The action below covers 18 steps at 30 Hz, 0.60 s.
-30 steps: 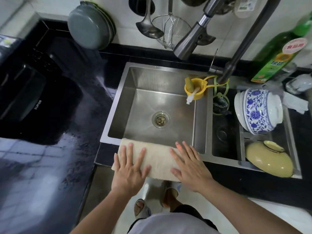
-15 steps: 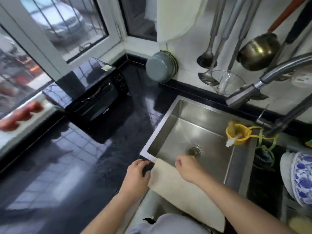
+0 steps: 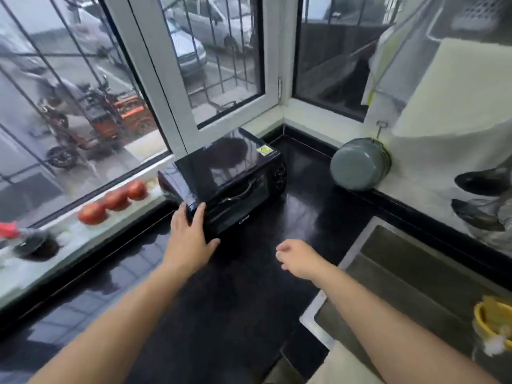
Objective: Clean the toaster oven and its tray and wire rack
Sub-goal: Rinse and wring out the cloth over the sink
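Both your bare forearms reach forward from the near edge, the left from the near left, the right from the near right. Your left hand (image 3: pixel 191 239) is farther out, palm down, fingers straight and spread, thumb out to the right, fingertips at the near left corner of the toaster oven (image 3: pixel 230 178). Your right hand (image 3: pixel 297 259) hangs lower and nearer, knuckles up, fingers loosely curled, holding nothing.

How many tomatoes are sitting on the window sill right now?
3. The tomatoes lie in a row on the window sill, left of the toaster oven: one, one, one nearest it. Others could lie out of frame.
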{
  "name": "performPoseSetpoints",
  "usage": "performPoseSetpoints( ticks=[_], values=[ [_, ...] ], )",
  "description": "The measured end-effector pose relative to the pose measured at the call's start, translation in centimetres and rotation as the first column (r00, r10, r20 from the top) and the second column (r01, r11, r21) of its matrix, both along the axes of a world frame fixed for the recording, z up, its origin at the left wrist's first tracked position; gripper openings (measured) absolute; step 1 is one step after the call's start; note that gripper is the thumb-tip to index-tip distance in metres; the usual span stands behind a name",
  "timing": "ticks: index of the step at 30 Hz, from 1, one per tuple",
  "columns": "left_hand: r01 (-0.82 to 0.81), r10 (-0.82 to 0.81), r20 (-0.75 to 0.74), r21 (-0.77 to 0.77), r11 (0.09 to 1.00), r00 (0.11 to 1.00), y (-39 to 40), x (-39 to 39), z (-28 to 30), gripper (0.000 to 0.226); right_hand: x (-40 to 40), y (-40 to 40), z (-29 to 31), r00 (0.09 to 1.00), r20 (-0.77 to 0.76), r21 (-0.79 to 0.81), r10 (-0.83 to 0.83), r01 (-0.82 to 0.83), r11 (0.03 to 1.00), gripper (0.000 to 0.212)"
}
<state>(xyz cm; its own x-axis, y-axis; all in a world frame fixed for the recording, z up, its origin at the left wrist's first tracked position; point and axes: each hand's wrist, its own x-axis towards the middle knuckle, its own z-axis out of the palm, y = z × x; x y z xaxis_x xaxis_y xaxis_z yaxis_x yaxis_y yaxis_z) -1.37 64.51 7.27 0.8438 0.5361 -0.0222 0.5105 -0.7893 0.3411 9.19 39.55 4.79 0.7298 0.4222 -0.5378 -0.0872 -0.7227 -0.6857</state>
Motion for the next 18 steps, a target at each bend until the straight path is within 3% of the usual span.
performPoseSetpoints(
  ticks=[3, 10, 18],
  values=[
    [0.033, -0.026, -0.070, 0.092, 0.995, 0.997, 5.0, 3.7, 0.0, 0.112, 1.7, 4.6, -0.2, 0.990, -0.102, 0.115, -0.093, 0.105, 0.988, 0.034],
    [0.179, -0.181, -0.165, -0.027, 0.984, 0.970, 9.6, 7.4, -0.5, 0.108, 4.9, 11.7, 0.7, 0.866, -0.413, 0.325, -0.282, 0.430, 0.842, 0.067],
    [0.291, -0.286, -0.163, 0.011, 0.957, 0.944, 10.3, 6.9, 0.0, 0.091, 5.6, 14.0, 2.0, 0.767, -0.561, 0.509, -0.311, 0.616, 0.601, 0.064]
  ],
)
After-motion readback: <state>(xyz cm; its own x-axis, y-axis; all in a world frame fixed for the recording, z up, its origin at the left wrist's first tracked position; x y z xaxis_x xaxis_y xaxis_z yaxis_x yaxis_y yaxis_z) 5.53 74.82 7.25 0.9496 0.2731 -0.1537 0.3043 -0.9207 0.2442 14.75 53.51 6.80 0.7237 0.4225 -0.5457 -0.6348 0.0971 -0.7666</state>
